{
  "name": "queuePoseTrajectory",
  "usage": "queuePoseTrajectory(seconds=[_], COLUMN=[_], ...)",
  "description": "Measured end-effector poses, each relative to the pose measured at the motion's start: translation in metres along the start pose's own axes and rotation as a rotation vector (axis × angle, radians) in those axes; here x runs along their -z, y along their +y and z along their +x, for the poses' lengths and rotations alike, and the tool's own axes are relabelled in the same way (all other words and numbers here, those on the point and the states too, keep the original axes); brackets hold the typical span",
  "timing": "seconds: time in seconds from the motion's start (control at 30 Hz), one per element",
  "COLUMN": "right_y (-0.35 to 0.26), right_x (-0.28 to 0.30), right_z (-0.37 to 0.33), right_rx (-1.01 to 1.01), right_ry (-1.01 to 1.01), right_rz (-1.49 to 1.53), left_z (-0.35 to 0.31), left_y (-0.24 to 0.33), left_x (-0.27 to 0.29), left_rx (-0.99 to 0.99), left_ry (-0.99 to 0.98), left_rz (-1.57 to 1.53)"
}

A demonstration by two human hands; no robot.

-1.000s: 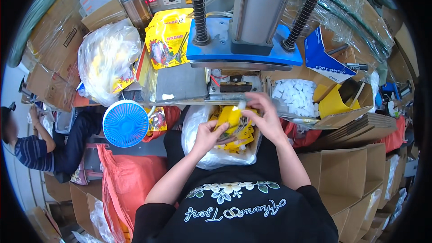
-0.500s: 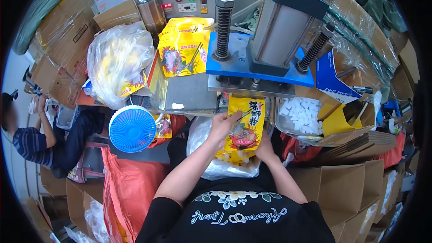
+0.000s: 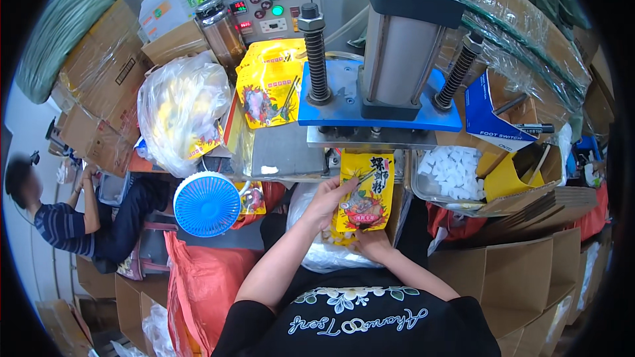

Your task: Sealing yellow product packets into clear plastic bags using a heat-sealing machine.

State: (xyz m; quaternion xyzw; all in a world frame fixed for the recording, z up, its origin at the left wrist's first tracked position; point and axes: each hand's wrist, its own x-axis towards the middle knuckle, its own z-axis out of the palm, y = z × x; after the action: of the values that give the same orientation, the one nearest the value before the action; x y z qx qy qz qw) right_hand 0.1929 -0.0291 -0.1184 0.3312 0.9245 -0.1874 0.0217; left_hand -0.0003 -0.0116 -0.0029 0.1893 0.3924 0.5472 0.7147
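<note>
A yellow printed food pouch is held upright in front of the press's near edge. My left hand is closed on its left edge, thumb across the front. At the pouch's bottom edge my right hand is closed on it, the fingers partly hidden. Below both hands, in my lap, a clear plastic bag holds more yellow packets, mostly covered by my hands and the pouch. Just beyond stands a press with a blue plate, a thick cylinder and spring-wound posts.
Yellow pouches lie stacked left of the press, beside a filled plastic bag. A blue fan stands at the table edge. Right of the press is a tray of white pieces. A red sack and cardboard boxes flank me. Another person sits far left.
My right hand has shifted from the pouch's right side to its bottom edge. The pouch sits slightly lower, still in my left hand. The whole view has shifted a little.
</note>
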Motion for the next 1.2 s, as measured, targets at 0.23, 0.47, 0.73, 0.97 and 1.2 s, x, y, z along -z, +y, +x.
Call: queuePoseTrajectory(seconds=[0.23,0.47,0.73,0.97,1.2], right_y=[-0.011,-0.007,0.009,0.029,0.103], right_x=[0.011,0.049,0.039,0.041,0.005], right_z=[-0.036,-0.05,-0.071,-0.07,-0.023], right_rx=[-0.055,-0.012,-0.074,-0.186,-0.762], right_ry=[0.039,0.207,0.249,0.441,0.627], right_rz=[0.168,0.337,0.411,0.479,1.419], left_z=[0.011,-0.044,-0.022,-0.004,-0.033], left_y=[-0.007,0.007,-0.074,-0.104,-0.063], left_x=[0.01,0.054,0.089,0.073,0.148], left_rx=[-0.037,0.212,0.143,-0.01,-0.543], left_ry=[0.031,-0.098,0.203,0.342,0.617], left_rz=[0.018,0.5,0.296,0.692,0.914])
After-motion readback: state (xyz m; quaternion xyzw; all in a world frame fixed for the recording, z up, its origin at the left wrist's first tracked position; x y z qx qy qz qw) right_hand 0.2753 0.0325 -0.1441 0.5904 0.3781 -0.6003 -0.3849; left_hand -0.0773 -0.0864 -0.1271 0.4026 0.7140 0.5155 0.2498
